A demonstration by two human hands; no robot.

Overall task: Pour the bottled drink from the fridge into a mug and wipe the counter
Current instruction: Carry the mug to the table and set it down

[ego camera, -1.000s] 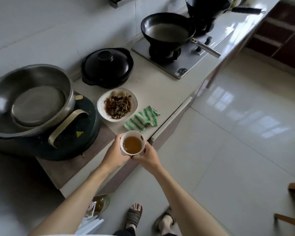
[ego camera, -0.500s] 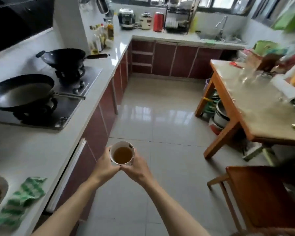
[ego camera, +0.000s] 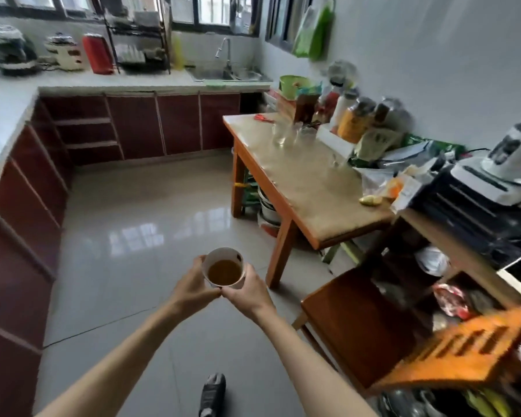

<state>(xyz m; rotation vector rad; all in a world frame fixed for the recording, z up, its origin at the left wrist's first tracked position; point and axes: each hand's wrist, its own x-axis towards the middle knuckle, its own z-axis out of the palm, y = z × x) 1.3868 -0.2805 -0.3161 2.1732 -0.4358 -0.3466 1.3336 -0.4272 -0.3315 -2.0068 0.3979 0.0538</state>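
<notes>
A white mug with brown drink in it is held upright over the tiled floor, in the middle of the view. My left hand wraps its left side and my right hand its right side; the fingers meet under the mug. The white counter runs along the left wall and the far wall. No bottle and no cloth are in view.
A wooden table crowded with jars, bottles and glasses stands to the right. A wooden chair is close at the lower right, beside a shelf with appliances. The sink is at the far wall. Open floor lies ahead.
I have turned right, away from the stove counter, with the mug in both hands. The pans, the dish and the green cloth have left the view; the table and chair now fill the right.
</notes>
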